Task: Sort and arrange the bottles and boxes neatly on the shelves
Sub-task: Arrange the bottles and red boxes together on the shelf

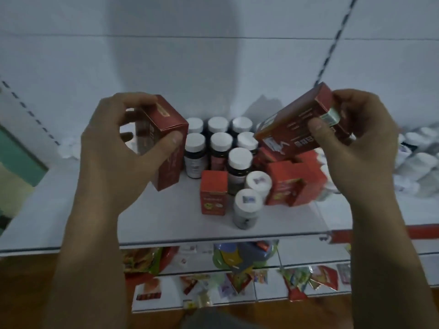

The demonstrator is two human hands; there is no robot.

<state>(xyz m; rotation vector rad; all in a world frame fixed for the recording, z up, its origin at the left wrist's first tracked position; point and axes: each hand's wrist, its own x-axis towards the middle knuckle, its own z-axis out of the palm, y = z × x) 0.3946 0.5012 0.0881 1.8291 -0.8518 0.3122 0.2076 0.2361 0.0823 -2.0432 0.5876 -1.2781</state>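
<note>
Nearest me, the left hand (114, 148) gripped an upright dark red box (166, 131) and the right hand (361, 143) pinched a tilted red box (294, 127) above the shelf (154, 222); I judged that a slip or careless set-down could topple the white-capped bottles (221, 141) crowded on it between them.

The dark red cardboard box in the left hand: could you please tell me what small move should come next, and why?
Probably lower the dark red cardboard box upright onto the white shelf, just left of the white-capped dark bottles. The left hand grips it nearly upright beside them, and the shelf beneath looks bare.
</note>
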